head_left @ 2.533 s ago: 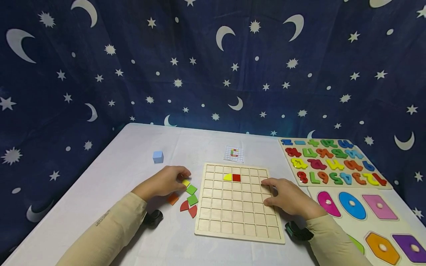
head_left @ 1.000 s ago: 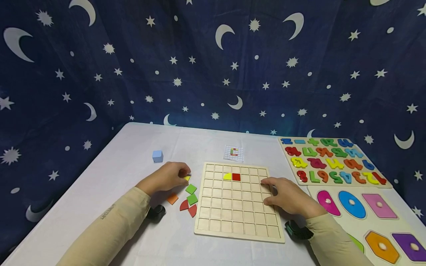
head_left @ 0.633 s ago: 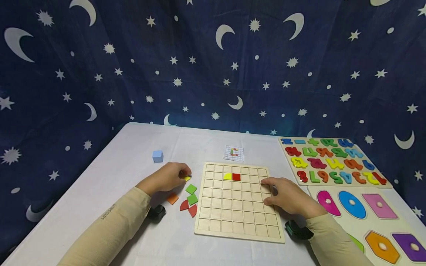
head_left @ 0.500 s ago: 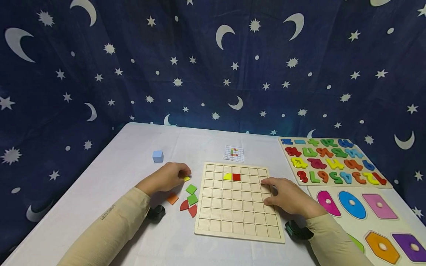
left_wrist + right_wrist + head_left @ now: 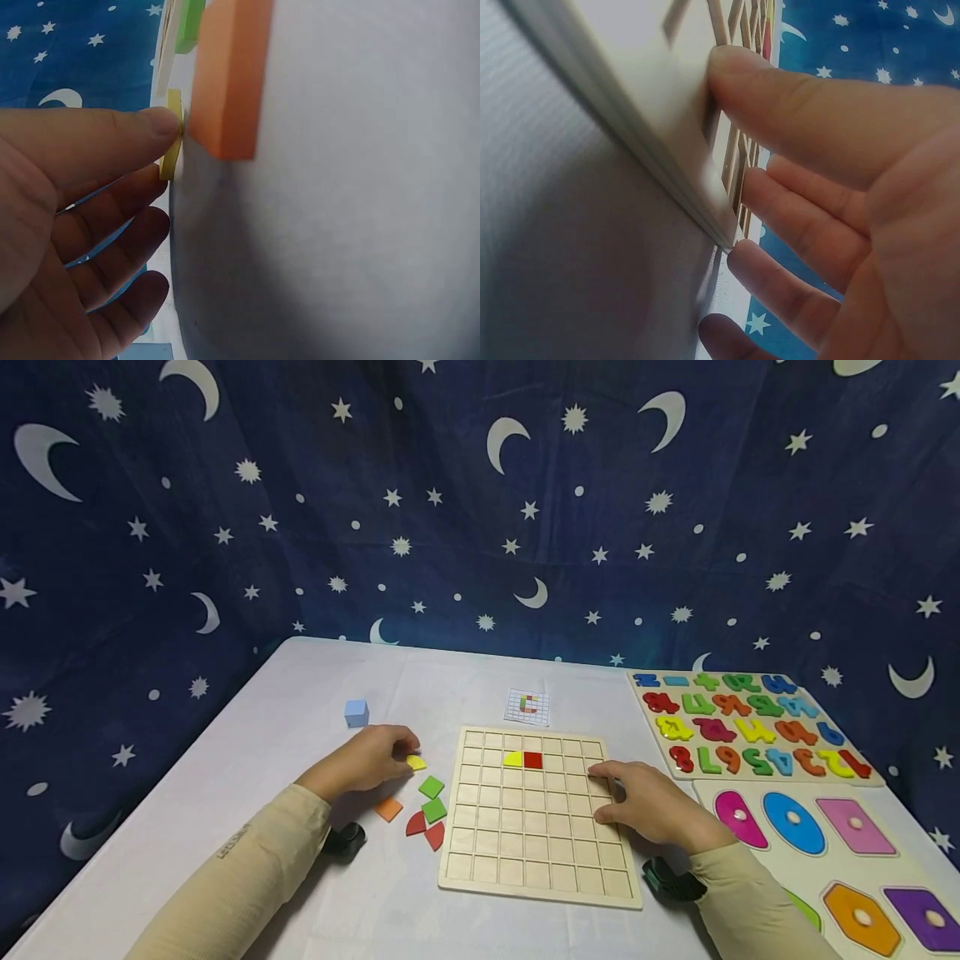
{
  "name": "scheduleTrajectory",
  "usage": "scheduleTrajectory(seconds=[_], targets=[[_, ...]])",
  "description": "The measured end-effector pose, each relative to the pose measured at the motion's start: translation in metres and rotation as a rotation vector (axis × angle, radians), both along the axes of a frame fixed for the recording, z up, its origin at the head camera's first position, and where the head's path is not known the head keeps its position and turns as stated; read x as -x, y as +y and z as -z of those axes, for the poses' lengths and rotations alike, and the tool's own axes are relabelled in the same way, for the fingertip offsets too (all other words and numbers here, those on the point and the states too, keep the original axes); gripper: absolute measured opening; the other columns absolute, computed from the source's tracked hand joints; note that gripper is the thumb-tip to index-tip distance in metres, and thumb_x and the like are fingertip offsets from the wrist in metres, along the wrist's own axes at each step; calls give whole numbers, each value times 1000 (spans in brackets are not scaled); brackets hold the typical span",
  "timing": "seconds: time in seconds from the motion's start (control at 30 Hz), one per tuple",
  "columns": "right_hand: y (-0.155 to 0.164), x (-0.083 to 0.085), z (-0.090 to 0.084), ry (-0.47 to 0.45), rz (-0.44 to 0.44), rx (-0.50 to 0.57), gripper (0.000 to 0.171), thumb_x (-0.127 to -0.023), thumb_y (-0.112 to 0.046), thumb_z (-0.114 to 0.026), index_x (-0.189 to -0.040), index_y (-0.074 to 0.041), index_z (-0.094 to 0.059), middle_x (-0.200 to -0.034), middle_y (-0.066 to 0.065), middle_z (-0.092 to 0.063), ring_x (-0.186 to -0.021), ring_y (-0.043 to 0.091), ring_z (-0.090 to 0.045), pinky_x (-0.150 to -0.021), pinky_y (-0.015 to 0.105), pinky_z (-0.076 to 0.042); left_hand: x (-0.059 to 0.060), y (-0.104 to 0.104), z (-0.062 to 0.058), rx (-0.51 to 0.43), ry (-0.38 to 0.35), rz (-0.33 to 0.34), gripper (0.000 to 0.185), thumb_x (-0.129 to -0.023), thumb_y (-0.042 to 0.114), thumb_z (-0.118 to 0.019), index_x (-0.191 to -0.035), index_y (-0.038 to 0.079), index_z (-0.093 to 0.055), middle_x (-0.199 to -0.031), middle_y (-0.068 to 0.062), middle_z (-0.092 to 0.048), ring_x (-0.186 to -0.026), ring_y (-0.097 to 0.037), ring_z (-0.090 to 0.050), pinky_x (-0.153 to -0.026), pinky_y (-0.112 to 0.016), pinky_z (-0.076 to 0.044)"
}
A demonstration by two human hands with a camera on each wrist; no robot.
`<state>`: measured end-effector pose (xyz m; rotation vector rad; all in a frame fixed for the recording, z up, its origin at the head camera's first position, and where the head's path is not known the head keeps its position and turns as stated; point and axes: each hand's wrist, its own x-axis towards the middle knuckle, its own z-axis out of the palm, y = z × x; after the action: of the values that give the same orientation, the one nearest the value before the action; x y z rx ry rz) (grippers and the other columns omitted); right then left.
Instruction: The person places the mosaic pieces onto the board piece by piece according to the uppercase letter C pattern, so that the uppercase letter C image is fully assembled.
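Yellow piece [image 5: 416,762]; orange tile [image 5: 388,809]; starry blue backdrop [image 5: 450,460].

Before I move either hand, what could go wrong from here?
The thin yellow piece might slip, as your left hand has only a fingertip pinch on it. Two green squares lie close by, toward the wooden board, so a low sweep could knock them. Your right hand touches the board's right edge; a push there might shift the board and jostle the red square on it.

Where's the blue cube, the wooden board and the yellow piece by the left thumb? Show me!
Blue cube [image 5: 356,716], head view: its front face.
Wooden board [image 5: 535,823], head view: a bare square.
Yellow piece [image 5: 171,157], left wrist view: lower part of its edge.
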<state>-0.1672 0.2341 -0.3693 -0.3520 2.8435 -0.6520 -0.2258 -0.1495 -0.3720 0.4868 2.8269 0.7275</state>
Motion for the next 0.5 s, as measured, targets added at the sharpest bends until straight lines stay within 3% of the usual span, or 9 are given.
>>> scheduleTrajectory(seconds=[0.5], targets=[[0,1,1,2,2,-3,65,-80,-24,-85,-137,-5,-59,-135,20,-57,-126,43,-49,-102,62,-38,3,3,-5,22,43,25,21,-85,1,-74,-105,3,-68,-91,-3,-63,-86,-21,-55,-84,-37,-50]])
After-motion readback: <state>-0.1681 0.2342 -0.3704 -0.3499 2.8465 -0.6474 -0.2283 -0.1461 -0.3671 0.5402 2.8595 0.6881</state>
